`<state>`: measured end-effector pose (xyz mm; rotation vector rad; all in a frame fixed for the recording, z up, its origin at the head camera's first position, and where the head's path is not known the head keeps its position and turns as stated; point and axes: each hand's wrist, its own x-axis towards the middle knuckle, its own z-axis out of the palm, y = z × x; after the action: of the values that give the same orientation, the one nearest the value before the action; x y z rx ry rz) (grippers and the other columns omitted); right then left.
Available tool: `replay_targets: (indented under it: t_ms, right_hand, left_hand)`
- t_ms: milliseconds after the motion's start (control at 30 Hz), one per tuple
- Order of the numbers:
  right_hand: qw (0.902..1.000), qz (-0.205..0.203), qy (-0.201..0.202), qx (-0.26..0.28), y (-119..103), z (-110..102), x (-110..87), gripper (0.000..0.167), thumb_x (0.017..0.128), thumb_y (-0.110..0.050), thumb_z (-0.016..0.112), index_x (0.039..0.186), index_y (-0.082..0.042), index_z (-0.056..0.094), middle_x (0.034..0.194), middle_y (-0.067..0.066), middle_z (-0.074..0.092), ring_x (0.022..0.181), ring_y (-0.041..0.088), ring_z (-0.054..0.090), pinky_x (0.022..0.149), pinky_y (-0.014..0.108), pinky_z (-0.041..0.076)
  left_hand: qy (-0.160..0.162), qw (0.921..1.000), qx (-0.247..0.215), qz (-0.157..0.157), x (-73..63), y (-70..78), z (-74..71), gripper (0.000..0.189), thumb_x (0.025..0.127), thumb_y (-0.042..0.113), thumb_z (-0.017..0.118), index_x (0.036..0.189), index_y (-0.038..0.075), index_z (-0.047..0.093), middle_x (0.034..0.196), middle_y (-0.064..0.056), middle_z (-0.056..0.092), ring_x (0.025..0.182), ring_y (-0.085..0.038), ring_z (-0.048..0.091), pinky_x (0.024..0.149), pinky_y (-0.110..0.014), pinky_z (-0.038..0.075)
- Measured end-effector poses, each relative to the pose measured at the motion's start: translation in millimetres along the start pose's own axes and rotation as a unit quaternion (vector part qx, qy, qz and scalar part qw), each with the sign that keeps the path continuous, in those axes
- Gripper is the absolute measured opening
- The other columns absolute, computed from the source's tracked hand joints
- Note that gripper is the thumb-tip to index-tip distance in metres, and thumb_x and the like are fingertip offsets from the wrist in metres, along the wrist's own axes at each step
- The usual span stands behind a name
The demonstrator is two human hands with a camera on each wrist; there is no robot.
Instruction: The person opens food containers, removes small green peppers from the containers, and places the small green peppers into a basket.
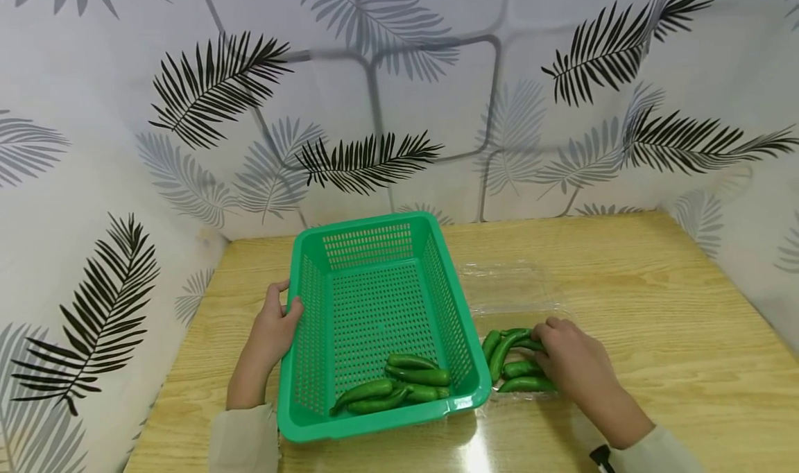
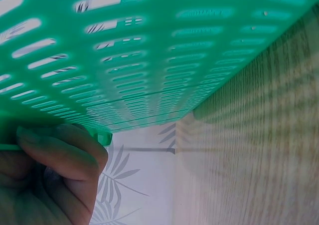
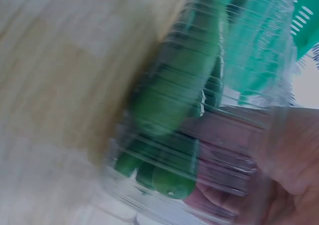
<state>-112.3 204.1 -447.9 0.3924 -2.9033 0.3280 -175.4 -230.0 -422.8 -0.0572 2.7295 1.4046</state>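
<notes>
gripped at its nine o'clock side, the green basket (image 1: 377, 306) is held by the left hand (image 1: 279, 327): the thumb laps over the rim, and the left wrist view shows fingers bent round that edge. at about four o'clock from the basket's middle, just beside it, a clear plastic container (image 1: 524, 394) lies on the wooden tabletop (image 1: 630, 286), its lid (image 1: 508, 282) laid open towards twelve. the right hand (image 1: 574, 358) is over the container's three o'clock end, fingers down among the loose peppers (image 1: 502, 351); the right wrist view is blurred, so i cannot tell whether they pinch one or only touch. several peppers lie close together in the container, one long and curved towards eleven o'clock. a second group, the basket peppers (image 1: 424, 376), lies on the slotted floor between five and six o'clock, mostly crosswise, some touching. both arms show pale sleeves (image 1: 243, 438) at the cuffs. beyond the tabletop, at twelve o'clock, stands a wall covering (image 1: 437, 112) printed with black and grey leaves.
</notes>
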Motion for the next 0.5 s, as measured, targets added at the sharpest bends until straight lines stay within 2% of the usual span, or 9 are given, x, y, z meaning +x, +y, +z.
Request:
replay_targets:
  t_ms: [200, 500]
  right_hand:
    - [1.0, 0.008, 0.0, 0.0, -5, -13, -2.2, 0.02, 0.07, -0.007, 0.078, 0.087, -0.007, 0.068, 0.077, -0.002, 0.055, 0.072, 0.018, 0.056, 0.047, 0.029, 0.042]
    - [0.9998, 0.007, 0.008, 0.014, -9, -33, -5.5, 0.019, 0.071, -0.008, 0.077, 0.087, -0.009, 0.067, 0.077, -0.003, 0.055, 0.068, 0.013, 0.053, 0.047, 0.024, 0.039]
  left_hand:
    - [0.003, 1.0, -0.003, -0.001, -0.7, 1.4, 0.2, 0.051, 0.1, 0.031, 0.036, 0.145, 0.011, 0.021, 0.098, -0.017, 0.061, 0.069, -0.02, 0.059, 0.061, -0.033, 0.048]
    - [0.001, 1.0, -0.009, 0.003, -1.2, 3.0, -0.4, 0.051, 0.1, 0.03, 0.035, 0.145, 0.011, 0.02, 0.098, -0.017, 0.061, 0.068, -0.02, 0.058, 0.061, -0.033, 0.048]
